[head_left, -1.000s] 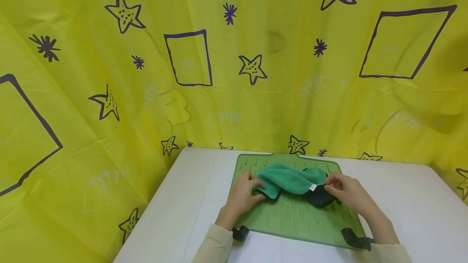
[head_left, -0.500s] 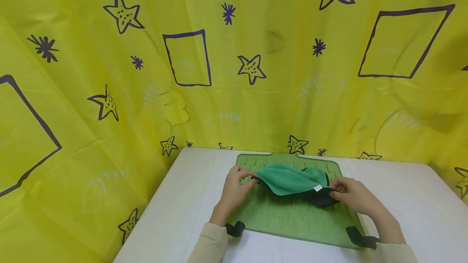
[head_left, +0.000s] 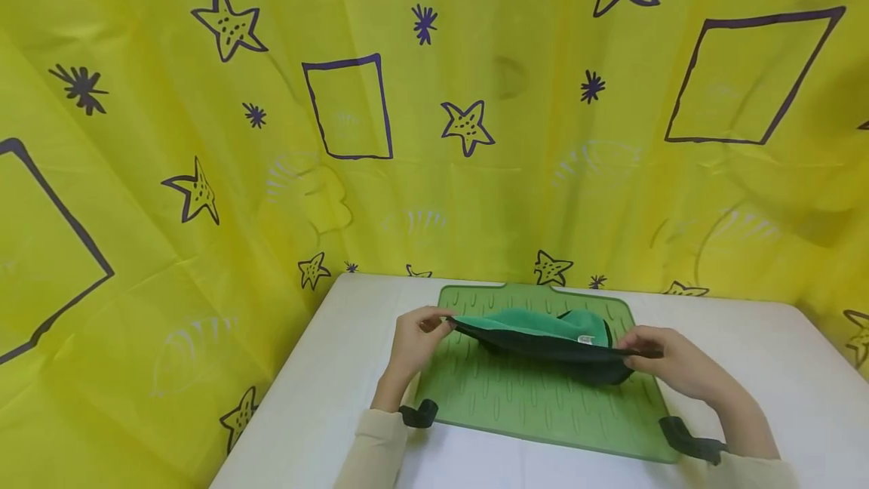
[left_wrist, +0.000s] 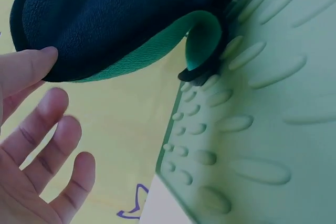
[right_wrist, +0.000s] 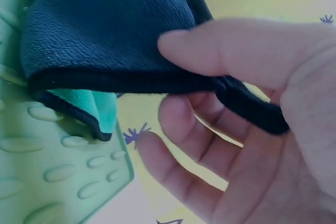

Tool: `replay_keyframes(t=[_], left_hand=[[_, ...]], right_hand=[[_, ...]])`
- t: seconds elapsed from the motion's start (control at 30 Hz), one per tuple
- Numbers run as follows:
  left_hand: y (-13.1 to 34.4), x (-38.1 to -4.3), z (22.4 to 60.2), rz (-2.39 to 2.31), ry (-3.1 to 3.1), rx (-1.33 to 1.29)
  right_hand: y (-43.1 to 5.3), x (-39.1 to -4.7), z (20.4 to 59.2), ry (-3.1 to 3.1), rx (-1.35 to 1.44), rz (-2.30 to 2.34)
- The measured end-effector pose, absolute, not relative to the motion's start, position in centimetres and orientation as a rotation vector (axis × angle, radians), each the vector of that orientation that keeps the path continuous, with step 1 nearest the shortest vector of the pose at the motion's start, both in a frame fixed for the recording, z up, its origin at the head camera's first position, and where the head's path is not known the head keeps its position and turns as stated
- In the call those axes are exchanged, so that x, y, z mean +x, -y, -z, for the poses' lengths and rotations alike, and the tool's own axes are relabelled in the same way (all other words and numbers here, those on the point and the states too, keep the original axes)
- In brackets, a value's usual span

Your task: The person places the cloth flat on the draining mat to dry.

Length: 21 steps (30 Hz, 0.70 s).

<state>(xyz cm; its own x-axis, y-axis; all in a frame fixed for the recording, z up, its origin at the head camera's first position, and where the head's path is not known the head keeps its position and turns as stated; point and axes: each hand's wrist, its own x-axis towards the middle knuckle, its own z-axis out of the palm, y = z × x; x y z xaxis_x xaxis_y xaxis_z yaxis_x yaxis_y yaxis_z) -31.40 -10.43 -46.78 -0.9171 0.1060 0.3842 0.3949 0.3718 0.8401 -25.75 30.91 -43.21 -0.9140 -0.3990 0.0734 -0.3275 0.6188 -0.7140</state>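
Pinching the near edge of a green-and-dark cloth point(head_left: 543, 345) with left hand point(head_left: 413, 338) and right hand point(head_left: 679, 364), over a green mat point(head_left: 529, 413) on the table point(head_left: 740, 338). Could lose the left corner, given so slight a fingertip hold; might crease, with the far part folded.

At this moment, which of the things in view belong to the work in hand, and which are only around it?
In the work:
green-and-dark cloth, pinched along one edge
left hand and right hand, pinching it
green mat, probably the work surface, under the cloth

Only around it:
white table, under the mat
yellow curtain, behind the table
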Motion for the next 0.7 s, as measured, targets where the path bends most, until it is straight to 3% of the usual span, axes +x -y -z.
replay_keyframes(t=[0.3, 0.7], left_hand=[[11.5, -30.1, 44.3, 1.680, 2.469, -0.492], [12.7, -31.6, 46.9, 1.695, 2.736, -0.578]], right_hand=[[-30.8, -25.3, 42.7, -2.638, -0.631, 1.153], [-31.3, -25.5, 43.4, -2.362, -0.731, 1.323]])
